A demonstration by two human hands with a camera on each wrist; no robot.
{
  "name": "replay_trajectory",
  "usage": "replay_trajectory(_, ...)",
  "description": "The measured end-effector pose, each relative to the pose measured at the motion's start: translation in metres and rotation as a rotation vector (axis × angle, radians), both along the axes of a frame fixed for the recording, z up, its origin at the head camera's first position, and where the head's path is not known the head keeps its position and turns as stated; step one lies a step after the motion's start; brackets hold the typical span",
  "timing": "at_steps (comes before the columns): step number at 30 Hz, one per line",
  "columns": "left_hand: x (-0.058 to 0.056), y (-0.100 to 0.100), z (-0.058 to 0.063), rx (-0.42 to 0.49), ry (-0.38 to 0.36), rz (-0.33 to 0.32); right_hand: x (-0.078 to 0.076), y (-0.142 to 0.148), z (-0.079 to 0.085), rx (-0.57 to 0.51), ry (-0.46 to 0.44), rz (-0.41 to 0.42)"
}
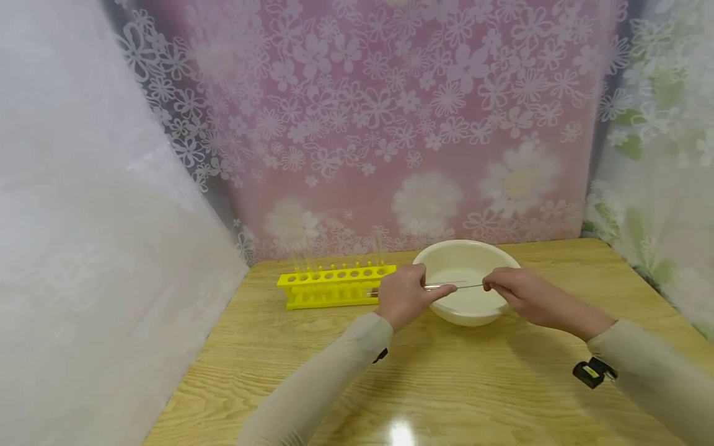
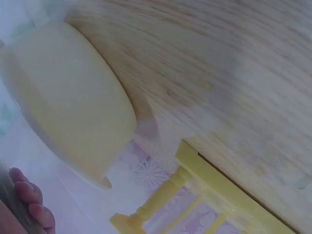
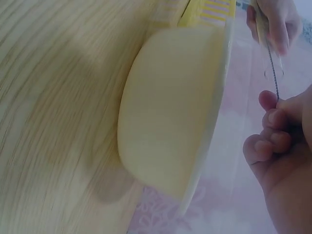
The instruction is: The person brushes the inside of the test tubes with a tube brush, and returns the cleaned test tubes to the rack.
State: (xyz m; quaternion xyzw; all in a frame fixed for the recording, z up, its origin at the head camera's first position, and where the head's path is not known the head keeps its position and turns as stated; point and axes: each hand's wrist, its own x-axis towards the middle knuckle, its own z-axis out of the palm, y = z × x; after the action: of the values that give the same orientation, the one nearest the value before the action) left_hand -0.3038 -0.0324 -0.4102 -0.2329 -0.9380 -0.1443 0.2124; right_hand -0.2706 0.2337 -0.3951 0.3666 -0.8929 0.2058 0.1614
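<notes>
Over the white basin (image 1: 465, 319), my left hand (image 1: 403, 296) grips a clear glass test tube (image 1: 372, 292) held nearly level, its mouth toward the right. A brush with a thin twisted-wire handle (image 3: 273, 70) runs into that mouth. Thumb and fingertips of my right hand (image 1: 523, 290) pinch the wire's outer end. In the right wrist view its other fingers are curled. The left wrist view catches only the left fingers (image 2: 35, 199) wrapped round the tube. Most of the brush head is hidden by the left hand.
Left of the basin stands a yellow test tube rack (image 1: 326, 303). Clear test tubes (image 1: 379, 246) stand upright at both its ends. The wooden table (image 1: 446, 390) extends toward me, and a pink flowered curtain (image 1: 357, 136) hangs behind.
</notes>
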Motion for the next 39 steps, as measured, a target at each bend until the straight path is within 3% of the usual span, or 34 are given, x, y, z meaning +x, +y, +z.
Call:
replay_trajectory(6,-0.001,0.000,0.000,-0.008,0.058,0.012,-0.005,-0.016,0.000,0.000,-0.051,-0.023)
replay_trajectory(10,0.000,-0.003,-0.002,-0.002,0.052,0.034,-0.005,-0.017,0.001,0.054,-0.081,-0.033)
replay_trajectory(15,-0.001,-0.008,-0.005,0.030,0.011,0.052,-0.006,-0.016,-0.001,0.097,-0.008,0.000)
replay_trajectory(29,-0.003,-0.010,-0.003,0.060,-0.018,0.031,-0.009,-0.008,0.000,0.008,0.073,0.109)
replay_trajectory(39,-0.007,-0.008,-0.005,0.049,-0.020,0.013,-0.009,0.003,-0.002,-0.009,0.047,0.103)
